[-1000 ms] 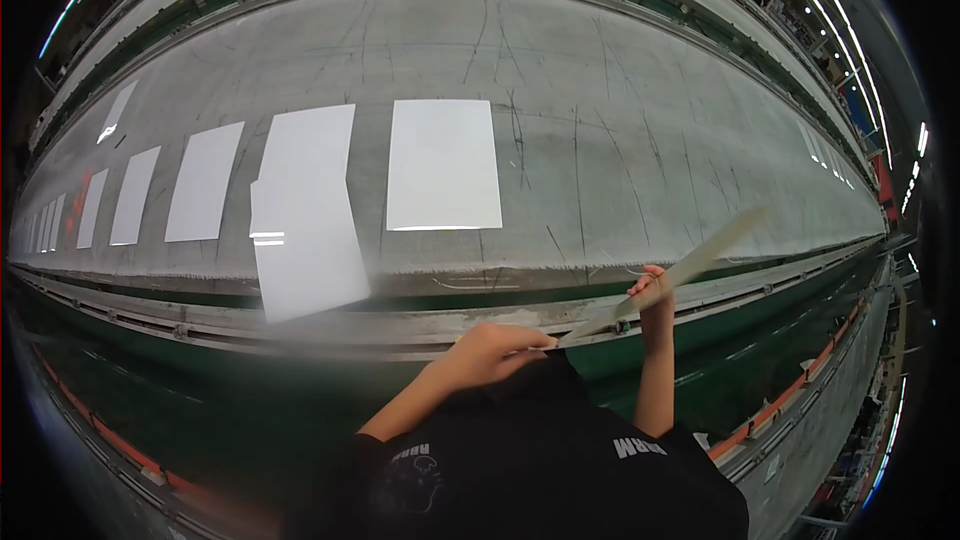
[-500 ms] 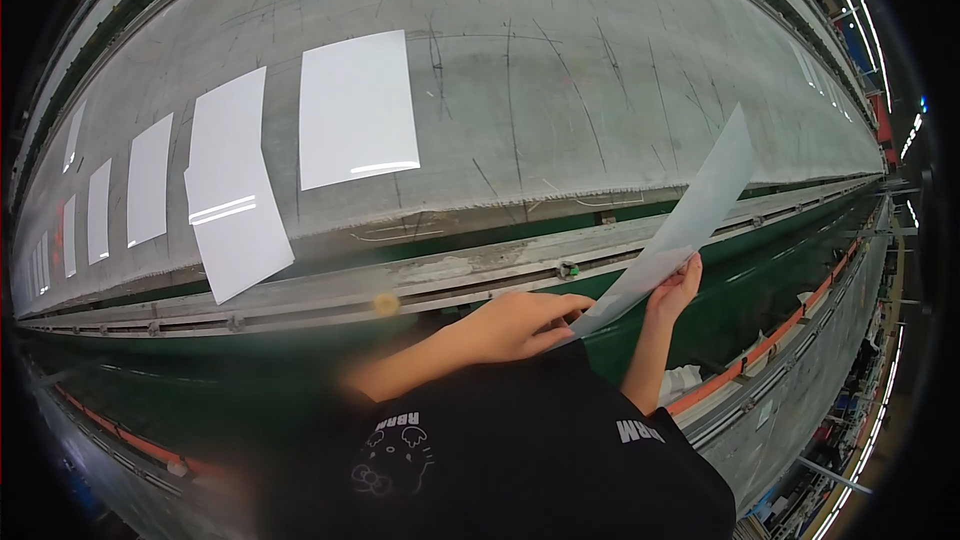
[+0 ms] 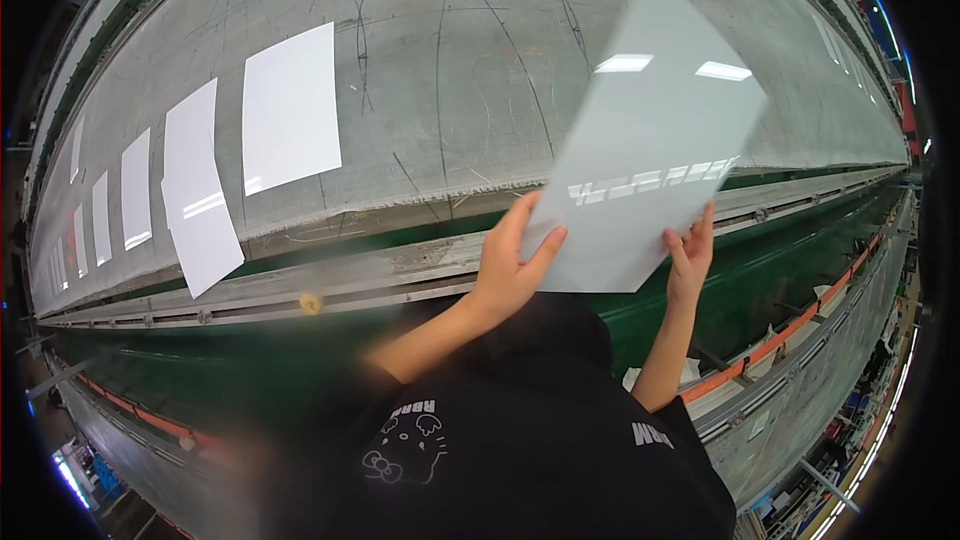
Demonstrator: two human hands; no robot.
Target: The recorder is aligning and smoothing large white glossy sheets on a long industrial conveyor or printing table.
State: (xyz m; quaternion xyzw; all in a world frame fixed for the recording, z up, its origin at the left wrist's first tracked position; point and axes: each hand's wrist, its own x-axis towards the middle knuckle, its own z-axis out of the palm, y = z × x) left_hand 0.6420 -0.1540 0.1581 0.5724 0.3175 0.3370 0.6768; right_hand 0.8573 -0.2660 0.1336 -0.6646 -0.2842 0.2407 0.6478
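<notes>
A glossy, pale grey-white rectangular sheet (image 3: 650, 140) is lifted over the front edge of a long grey work surface (image 3: 480, 90), with ceiling lights reflected in it. My left hand (image 3: 520, 255) grips the sheet at its near left edge, thumb on its face. My right hand (image 3: 688, 250) holds the opposite edge near its lower right. To the left on the surface lie a white rectangular sheet (image 3: 288, 115), two overlapping white sheets (image 3: 200, 230) whose lower one hangs past the front edge, and several more sheets (image 3: 135, 195) farther along.
A metal rail (image 3: 420, 270) runs along the front of the surface above a green band (image 3: 800, 270). An orange strip (image 3: 770, 345) and another long grey surface (image 3: 780, 410) lie behind me at the lower right. Faint sheets (image 3: 835, 55) show at the far right end.
The held sheet has turned from nearly edge-on to face-up and broad in view. My left hand has risen with it, and both hands now grip opposite edges. The view has shifted slightly.
</notes>
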